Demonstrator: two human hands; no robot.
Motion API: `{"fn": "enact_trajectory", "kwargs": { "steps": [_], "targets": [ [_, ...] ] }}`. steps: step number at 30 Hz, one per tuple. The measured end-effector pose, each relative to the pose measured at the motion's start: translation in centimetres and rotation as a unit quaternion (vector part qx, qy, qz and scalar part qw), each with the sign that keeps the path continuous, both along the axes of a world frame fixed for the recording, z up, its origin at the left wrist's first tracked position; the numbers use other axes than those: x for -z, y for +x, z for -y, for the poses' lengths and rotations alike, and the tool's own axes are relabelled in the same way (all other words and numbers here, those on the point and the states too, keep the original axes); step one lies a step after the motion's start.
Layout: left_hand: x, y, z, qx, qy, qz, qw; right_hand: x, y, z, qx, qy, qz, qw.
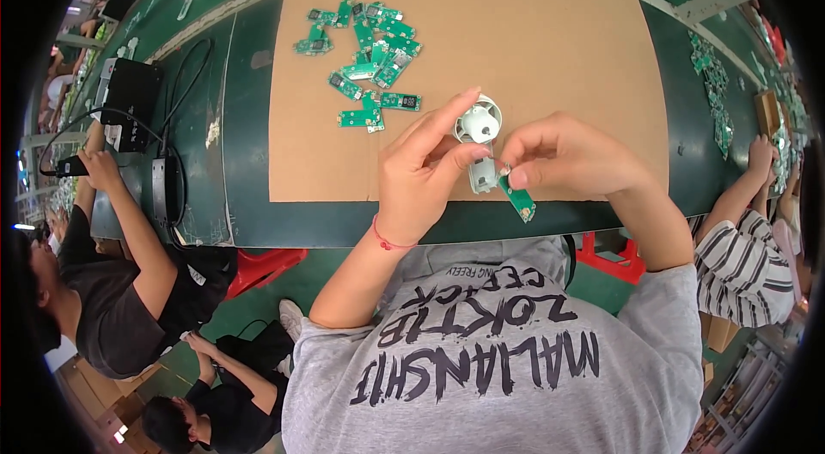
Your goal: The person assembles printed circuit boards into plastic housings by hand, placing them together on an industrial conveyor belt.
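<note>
My left hand [423, 169] holds a small white plastic fan housing [479, 129], round at the top with a grey stem below, over the near edge of a brown cardboard sheet [533, 33]. My right hand [569, 155] pinches a narrow green circuit board [518, 198] by its upper end, right beside the stem of the housing. The board's lower end hangs free past the cardboard edge. A red string is around my left wrist.
A pile of several green circuit boards [369, 59] lies on the cardboard to the far left. The cardboard rests on a dark green bench [245, 153]. A black box with cables [129, 102] sits at left. Other people sit on both sides; more boards lie at right [713, 85].
</note>
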State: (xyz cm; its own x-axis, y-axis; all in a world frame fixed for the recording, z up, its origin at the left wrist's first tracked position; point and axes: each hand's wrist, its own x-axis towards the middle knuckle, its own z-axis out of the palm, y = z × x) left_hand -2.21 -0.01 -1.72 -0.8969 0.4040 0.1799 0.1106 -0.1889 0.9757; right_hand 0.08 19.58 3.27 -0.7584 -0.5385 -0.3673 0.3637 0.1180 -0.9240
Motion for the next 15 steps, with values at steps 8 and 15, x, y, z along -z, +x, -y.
{"fn": "enact_trajectory", "kwargs": {
  "steps": [8, 15],
  "targets": [
    [-0.8, 0.4, -0.8, -0.054, 0.029, -0.025, 0.998, 1.3, 0.9, 1.8, 0.189, 0.041, -0.168, 0.967],
    [-0.7, 0.3, -1.2, -0.062, 0.013, -0.021, 0.998, 2.1, 1.2, 2.4, 0.211, 0.165, -0.350, 0.898]
  ]
}}
